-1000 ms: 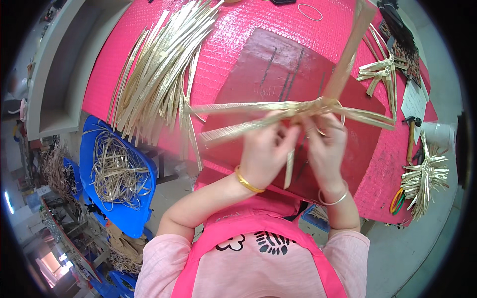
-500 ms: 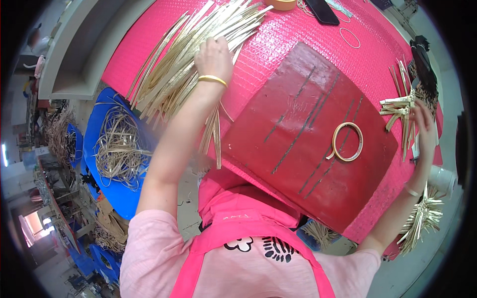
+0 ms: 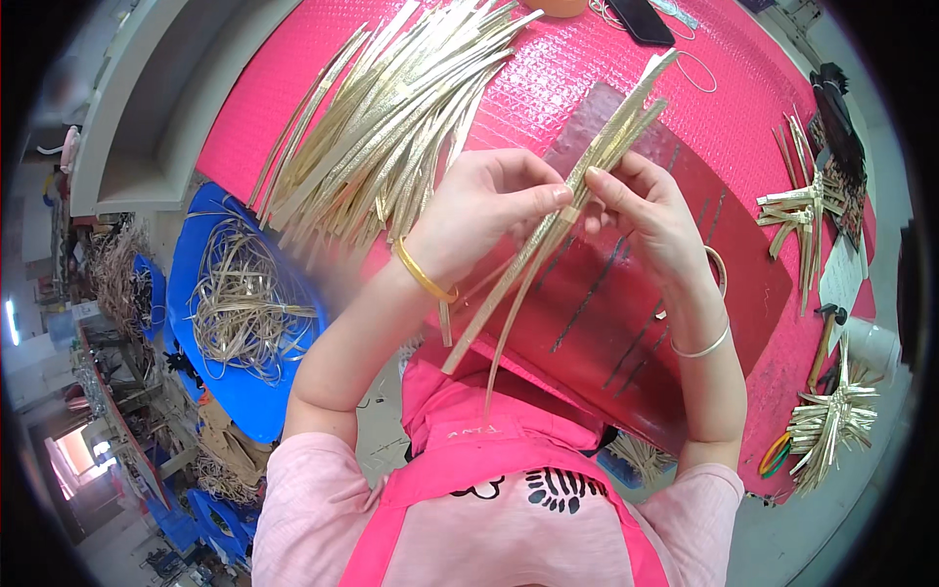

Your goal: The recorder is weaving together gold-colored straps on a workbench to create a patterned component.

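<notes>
In front of my chest, both hands pinch a small bundle of flat gold strips (image 3: 608, 139) that runs slantwise from lower left to upper right. My left hand (image 3: 494, 201) grips it near the middle, thumb against a short gold band. Close beside it, my right hand (image 3: 646, 210) has thumb and fingers closed on the same bundle. Beneath lies a dark red board (image 3: 577, 338) marked with black lines. My right forearm partly covers a roll of tape (image 3: 717, 266) on it. A large pile of gold strips (image 3: 391, 127) is spread at the left.
Woven gold strip pieces (image 3: 804, 203) lie at the right edge of the pink table cover (image 3: 528, 108), near a hammer (image 3: 820, 357). A black phone (image 3: 638, 20) rests at the back. Left are a grey open box (image 3: 147, 147) and a blue bin (image 3: 240, 396) of tangled strips.
My left hand has come off the pile toward the middle. My right hand has left the woven piece at the right edge. Both now hold a strip bundle above the red board.
</notes>
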A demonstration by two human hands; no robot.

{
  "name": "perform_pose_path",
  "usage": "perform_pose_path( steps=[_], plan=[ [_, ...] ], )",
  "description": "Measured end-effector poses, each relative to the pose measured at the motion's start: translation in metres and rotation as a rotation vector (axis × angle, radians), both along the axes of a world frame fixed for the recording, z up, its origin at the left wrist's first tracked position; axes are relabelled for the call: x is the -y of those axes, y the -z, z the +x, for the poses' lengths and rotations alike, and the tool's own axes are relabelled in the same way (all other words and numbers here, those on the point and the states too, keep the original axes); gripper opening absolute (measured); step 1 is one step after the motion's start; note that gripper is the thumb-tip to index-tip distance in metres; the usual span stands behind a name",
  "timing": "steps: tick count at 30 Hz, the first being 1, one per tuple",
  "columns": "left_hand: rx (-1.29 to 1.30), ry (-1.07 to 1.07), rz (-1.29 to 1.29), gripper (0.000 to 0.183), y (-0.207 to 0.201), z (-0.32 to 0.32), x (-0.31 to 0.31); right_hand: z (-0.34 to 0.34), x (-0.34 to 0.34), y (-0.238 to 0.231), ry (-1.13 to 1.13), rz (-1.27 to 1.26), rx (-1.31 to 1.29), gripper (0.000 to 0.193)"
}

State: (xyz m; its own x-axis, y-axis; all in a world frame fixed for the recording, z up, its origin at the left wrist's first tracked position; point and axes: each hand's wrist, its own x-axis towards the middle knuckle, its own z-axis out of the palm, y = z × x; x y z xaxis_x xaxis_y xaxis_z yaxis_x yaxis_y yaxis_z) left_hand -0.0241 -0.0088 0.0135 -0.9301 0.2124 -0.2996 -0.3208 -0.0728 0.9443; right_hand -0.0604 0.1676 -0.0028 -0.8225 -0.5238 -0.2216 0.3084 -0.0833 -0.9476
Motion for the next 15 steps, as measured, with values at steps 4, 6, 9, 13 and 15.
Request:
perform_pose_path(
  steps=[4, 6, 9, 13, 15],
  plan=[
    [0.128, -0.014, 0.224, 0.019, -0.001, 0.003, 0.001, 0.002, -0.006, 0.001, -0.011, -0.079, 0.056, 0.022],
    [0.127, -0.025, 0.242, 0.019, 0.0, 0.006, -0.001, -0.002, -0.012, 0.006, 0.01, -0.07, 0.067, 0.023],
    [0.113, -0.057, 0.253, 0.017, 0.002, 0.008, -0.003, -0.017, -0.026, 0.014, 0.053, 0.034, 0.132, 0.025],
    [0.071, -0.129, 0.206, 0.014, 0.002, 0.019, -0.006, -0.013, -0.027, 0.007, 0.326, 0.623, -0.378, 0.027],
    [0.063, -0.111, 0.212, 0.013, 0.001, 0.023, -0.011, 0.002, -0.019, -0.006, 0.453, 0.698, -0.572, 0.028]
  ],
)
